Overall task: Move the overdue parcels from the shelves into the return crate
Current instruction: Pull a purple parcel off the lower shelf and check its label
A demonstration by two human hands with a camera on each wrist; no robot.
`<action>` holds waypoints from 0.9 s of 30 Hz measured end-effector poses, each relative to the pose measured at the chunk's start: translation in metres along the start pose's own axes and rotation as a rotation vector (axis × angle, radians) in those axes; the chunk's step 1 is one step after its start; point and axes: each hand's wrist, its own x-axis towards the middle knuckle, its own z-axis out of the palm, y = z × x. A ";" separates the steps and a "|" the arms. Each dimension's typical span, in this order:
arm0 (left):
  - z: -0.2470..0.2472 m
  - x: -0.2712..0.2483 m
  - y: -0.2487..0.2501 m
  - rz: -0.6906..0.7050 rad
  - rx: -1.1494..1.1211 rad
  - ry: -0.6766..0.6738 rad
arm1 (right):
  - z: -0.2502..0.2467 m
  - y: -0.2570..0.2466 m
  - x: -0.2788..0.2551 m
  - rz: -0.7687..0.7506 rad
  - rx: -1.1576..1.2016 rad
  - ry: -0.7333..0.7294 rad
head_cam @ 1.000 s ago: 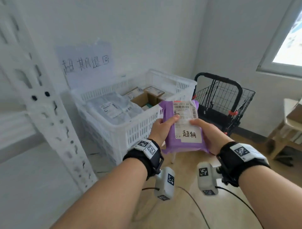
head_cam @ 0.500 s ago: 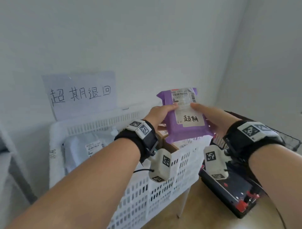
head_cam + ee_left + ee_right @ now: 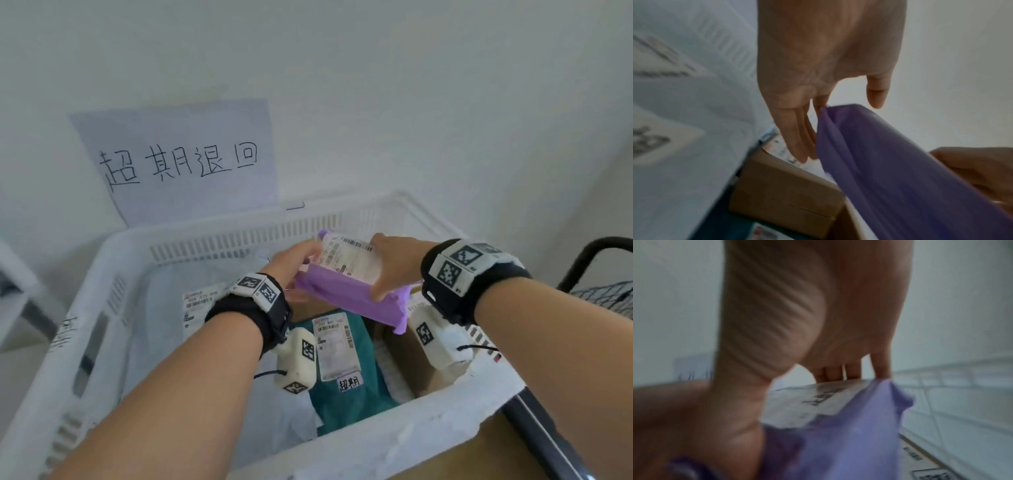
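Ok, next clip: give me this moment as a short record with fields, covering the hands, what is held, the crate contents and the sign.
held item: purple parcel, tilted, above the crate's inside
left hand: holds the parcel's left edge
right hand: grips the parcel's right side, fingers over the label
crate: white, slotted plastic
crate contents: green parcel, grey bag, cardboard boxes
sign: handwritten paper on the wall behind the crate
placement: not yet released

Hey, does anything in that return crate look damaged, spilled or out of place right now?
Nothing stands out. The purple parcel is tilted only because both hands, left hand and right hand, hold it over the white crate. The teal parcel lies inside, looking intact.
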 end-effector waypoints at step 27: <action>-0.017 0.089 -0.069 0.121 1.134 0.086 | 0.099 -0.035 0.087 -0.203 -0.344 -0.262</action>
